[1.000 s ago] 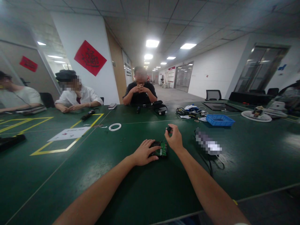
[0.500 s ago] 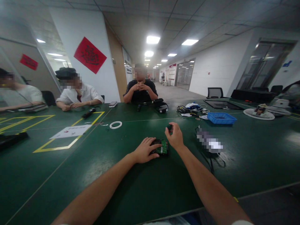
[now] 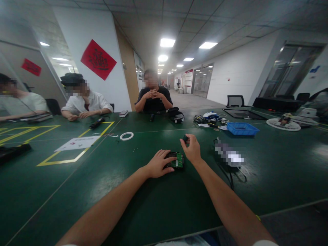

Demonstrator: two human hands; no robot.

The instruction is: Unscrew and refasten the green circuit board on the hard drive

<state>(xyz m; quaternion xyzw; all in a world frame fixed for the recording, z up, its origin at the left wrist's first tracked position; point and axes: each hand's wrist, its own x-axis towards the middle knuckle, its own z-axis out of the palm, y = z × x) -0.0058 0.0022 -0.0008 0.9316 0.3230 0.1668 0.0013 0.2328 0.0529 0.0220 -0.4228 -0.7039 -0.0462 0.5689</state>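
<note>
A small device with a green circuit board (image 3: 176, 161) lies on the dark green table (image 3: 159, 201) in front of me. My left hand (image 3: 159, 164) rests flat on its left side, fingers spread over it. My right hand (image 3: 191, 149) hovers just above the board's right end, its fingertips pinched round a small dark tool handle (image 3: 185, 139) that stands upright over the board.
A white ring (image 3: 126, 136), a paper sheet (image 3: 77, 143) in yellow floor-style markings, a blue tray (image 3: 242, 129), cables (image 3: 200, 119) and a white fan grille (image 3: 283, 125) lie on the table. Three people sit at the far and left sides. A blurred object (image 3: 229, 155) lies right of my hands.
My hands have stayed on the board and tool. The view has shifted slightly, and my right hand has turned a little around the tool handle.
</note>
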